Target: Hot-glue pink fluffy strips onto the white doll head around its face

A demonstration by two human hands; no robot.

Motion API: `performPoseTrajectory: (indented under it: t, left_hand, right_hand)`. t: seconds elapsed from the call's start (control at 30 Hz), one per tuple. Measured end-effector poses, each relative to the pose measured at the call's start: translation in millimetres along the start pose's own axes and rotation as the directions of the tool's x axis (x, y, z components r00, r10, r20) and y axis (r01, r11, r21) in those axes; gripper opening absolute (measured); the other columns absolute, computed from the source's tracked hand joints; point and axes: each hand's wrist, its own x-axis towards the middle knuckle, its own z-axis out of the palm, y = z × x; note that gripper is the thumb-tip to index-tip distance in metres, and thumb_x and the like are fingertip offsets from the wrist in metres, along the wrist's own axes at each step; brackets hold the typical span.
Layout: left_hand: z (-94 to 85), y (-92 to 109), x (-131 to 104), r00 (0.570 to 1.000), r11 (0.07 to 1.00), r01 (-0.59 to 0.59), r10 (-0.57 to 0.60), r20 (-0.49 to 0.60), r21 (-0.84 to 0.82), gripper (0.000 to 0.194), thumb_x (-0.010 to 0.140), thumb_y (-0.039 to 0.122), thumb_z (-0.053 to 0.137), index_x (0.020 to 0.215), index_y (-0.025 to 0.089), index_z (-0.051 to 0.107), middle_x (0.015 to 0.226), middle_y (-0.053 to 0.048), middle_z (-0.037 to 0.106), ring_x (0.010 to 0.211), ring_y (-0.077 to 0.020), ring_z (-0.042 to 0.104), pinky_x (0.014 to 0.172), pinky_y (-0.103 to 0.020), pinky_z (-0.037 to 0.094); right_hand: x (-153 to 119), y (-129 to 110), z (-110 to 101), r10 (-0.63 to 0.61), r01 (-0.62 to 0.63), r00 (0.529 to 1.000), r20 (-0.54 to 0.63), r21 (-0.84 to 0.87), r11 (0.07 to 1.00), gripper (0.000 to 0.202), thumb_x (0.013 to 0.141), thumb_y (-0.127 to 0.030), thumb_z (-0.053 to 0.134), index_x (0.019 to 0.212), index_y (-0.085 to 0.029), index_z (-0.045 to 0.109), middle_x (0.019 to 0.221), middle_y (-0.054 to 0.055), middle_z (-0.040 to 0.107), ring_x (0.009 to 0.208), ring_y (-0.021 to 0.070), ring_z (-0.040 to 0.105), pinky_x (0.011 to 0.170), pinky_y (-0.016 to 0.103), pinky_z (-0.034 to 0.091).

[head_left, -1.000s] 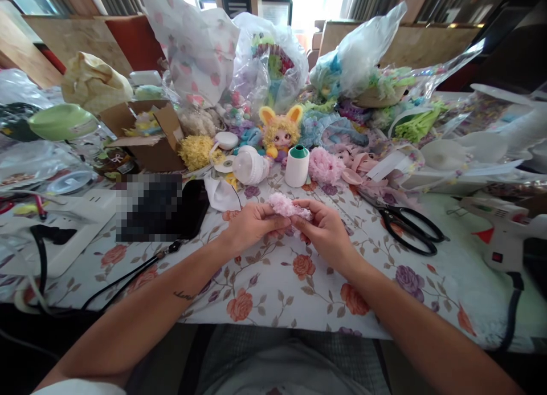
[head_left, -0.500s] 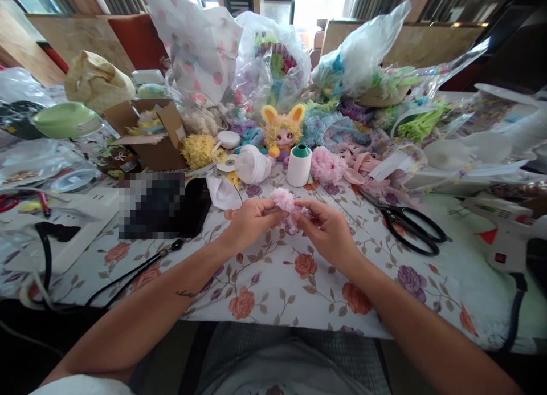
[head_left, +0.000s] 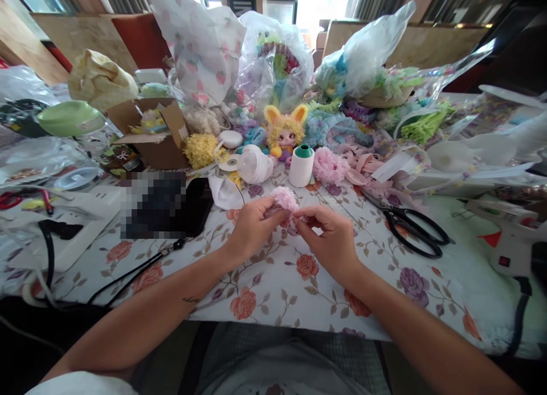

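pink fuzzy piece (head_left: 284, 198), pinched by the left hand (head_left: 251, 227) and right hand (head_left: 334, 238), might slip if either grip slackens.

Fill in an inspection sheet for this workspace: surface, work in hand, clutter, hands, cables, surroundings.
Surface: floral tablecloth covers the near tabletop.
Work in hand: pink fluffy piece, between both hands.
Clutter: bunny-eared doll, thread cone, black-handled scissors, strawberry-print bag.
Hands: left hand grips the piece; right hand pinches its right side.
Cables: black cord below glue gun; white power strip at left.
Surroundings: wood panels behind.
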Motion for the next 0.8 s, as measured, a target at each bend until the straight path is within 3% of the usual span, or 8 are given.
performPoseTrajectory:
  t: [0.13,0.2,0.33,0.57,0.67,0.8]
  left_hand:
    - [4.1,4,-4,0.997,0.982,0.065,-0.069,-0.016,-0.180,0.027,0.079,0.037,0.066,0.064,0.016,0.059,0.055,0.003,0.057,0.051,-0.0101,0.049,0.048,-0.021,0.036]
    - [5.9,5,-4,0.994,0.957,0.100,-0.107,-0.013,-0.273,0.024,0.079,0.037,0.068,0.067,0.016,0.062,0.059,0.002,0.061,0.054,-0.0103,0.053,0.051,-0.020,0.040]
    - [9.7,4,-4,0.986,0.869,0.155,-0.165,0.020,-0.470,0.019,0.076,0.035,0.071,0.077,0.016,0.069,0.074,-0.001,0.068,0.068,-0.0124,0.062,0.066,-0.023,0.051]
    - [14.1,-2,-3,0.978,0.763,0.179,-0.204,0.032,-0.621,0.017,0.072,0.031,0.076,0.079,0.016,0.072,0.076,0.000,0.069,0.072,-0.0100,0.061,0.073,-0.022,0.051]
    - [14.5,-2,-2,0.972,0.709,0.200,-0.230,0.047,-0.676,0.016,0.070,0.029,0.078,0.077,0.016,0.072,0.075,0.000,0.069,0.070,-0.0086,0.060,0.074,-0.022,0.050]
    - [13.7,-1,-1,0.957,0.614,0.255,-0.271,0.104,-0.747,0.016,0.067,0.026,0.080,0.076,0.016,0.072,0.076,0.000,0.069,0.072,-0.0083,0.060,0.074,-0.021,0.049]
  right_hand:
    - [-3,0,4,-0.166,0.166,0.986,-0.024,-0.008,0.986,0.013,0.086,-0.014,0.055,0.085,-0.020,0.066,0.078,0.002,0.068,0.068,0.0133,0.060,0.064,0.027,0.049]
    - [-4,-1,6,-0.168,0.168,0.985,-0.040,0.000,0.986,0.011,0.087,-0.015,0.056,0.087,-0.019,0.066,0.079,0.002,0.069,0.070,0.0135,0.062,0.066,0.026,0.050]
    - [-4,-2,6,-0.003,0.006,0.998,-0.069,0.038,0.999,0.010,0.088,-0.020,0.057,0.089,-0.020,0.067,0.074,0.000,0.069,0.064,0.0122,0.063,0.062,0.025,0.050]
    - [-3,-2,9,0.216,-0.208,0.976,-0.027,0.176,0.962,0.013,0.085,-0.027,0.063,0.090,-0.020,0.071,0.073,0.001,0.071,0.064,0.0150,0.067,0.062,0.027,0.053]
    - [-2,0,11,0.175,-0.167,0.984,-0.036,0.155,0.974,0.016,0.084,-0.026,0.064,0.094,-0.018,0.073,0.077,0.003,0.073,0.068,0.0165,0.067,0.065,0.029,0.054]
    - [-1,1,11,0.019,-0.015,0.999,-0.042,0.085,0.996,0.016,0.087,-0.020,0.060,0.095,-0.018,0.074,0.088,0.006,0.074,0.076,0.0170,0.067,0.070,0.030,0.054]
